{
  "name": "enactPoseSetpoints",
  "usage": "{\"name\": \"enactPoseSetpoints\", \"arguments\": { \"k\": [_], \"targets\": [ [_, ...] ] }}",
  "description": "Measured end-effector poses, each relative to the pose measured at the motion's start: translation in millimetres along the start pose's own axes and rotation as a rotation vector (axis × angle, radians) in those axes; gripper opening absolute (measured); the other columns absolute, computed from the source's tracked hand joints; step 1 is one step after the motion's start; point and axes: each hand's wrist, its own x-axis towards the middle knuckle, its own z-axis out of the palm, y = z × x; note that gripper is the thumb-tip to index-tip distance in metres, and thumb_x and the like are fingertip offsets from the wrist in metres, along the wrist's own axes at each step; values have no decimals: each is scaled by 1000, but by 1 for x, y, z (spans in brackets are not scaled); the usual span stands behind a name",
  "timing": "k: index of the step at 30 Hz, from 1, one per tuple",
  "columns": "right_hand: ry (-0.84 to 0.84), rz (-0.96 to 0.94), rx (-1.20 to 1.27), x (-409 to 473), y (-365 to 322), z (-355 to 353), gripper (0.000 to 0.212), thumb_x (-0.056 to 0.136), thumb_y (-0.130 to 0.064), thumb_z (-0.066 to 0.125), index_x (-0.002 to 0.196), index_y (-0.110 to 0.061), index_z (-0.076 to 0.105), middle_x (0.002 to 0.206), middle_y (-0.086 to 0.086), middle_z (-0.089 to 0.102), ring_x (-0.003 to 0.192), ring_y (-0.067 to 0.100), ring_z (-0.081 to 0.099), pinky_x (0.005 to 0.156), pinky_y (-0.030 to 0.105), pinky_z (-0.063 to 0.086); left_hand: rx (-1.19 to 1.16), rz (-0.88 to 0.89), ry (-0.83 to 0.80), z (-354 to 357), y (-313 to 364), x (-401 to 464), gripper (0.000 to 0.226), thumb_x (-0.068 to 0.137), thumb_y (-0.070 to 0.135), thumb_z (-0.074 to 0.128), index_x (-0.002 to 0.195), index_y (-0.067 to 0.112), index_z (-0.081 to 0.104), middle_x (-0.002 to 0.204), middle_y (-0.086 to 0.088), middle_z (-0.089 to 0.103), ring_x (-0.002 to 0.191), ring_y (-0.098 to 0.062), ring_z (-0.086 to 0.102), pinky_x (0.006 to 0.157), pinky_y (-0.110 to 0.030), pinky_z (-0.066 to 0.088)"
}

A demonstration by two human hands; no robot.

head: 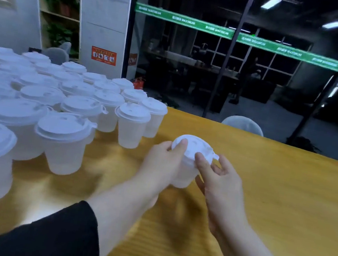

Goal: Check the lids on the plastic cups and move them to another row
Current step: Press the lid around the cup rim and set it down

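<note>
Translucent white lidded cup (187, 170) between both hands (190, 170)

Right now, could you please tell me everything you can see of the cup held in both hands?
The held cup is translucent white plastic, tapering downward, capped with a white lid that has a small tab on its right edge. It is roughly upright above the wooden table. The left hand grips its side, thumb on the lid; the right hand presses the rim.

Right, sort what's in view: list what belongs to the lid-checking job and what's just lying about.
Job:
- held cup, gripped by left hand
- its lid, thumbs pressing on it
- right hand
- lidded cups massed on the left
- wooden table

Lying about:
- grey chair
- fire extinguisher
- plant shelf
</note>
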Motion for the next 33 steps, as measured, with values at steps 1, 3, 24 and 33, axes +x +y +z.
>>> {"name": "enactPoseSetpoints", "arguments": {
  "k": [1,3,24,33],
  "targets": [
    [-13,-1,3,7,5,-13,117,66,-56,85,160,-14,29,131,-1,69,113,7,69,107,41,52,-8,-17,-11,12,-3,10,41,101,58,51,115,26,72,110,8,74,105,-15,68,91,-35,55],
    [-81,20,-2,9,4,-15,114,66,-53,78,161,-15,27,123,-2,73,108,4,71,97,35,58,-42,-25,10,6,-9,22,50,93,67,51,118,30,72,112,11,75,109,-16,68,99,-42,55],
    [-52,-551,-456,43,-10,-55,18,94,-23,73,81,-36,71,78,-27,70,73,-1,64,63,7,43,-41,333,-171,5,-31,39,27,91,49,51,112,42,68,110,7,72,106,-15,66,90,-34,51],
    [-137,-677,-661,39,-14,-56,12,97,-19,68,99,-25,78,98,-13,68,94,4,62,78,7,42,-30,342,-221,6,-31,37,30,92,49,50,115,39,67,111,7,73,103,-11,66,85,-28,51]
  ]
}}
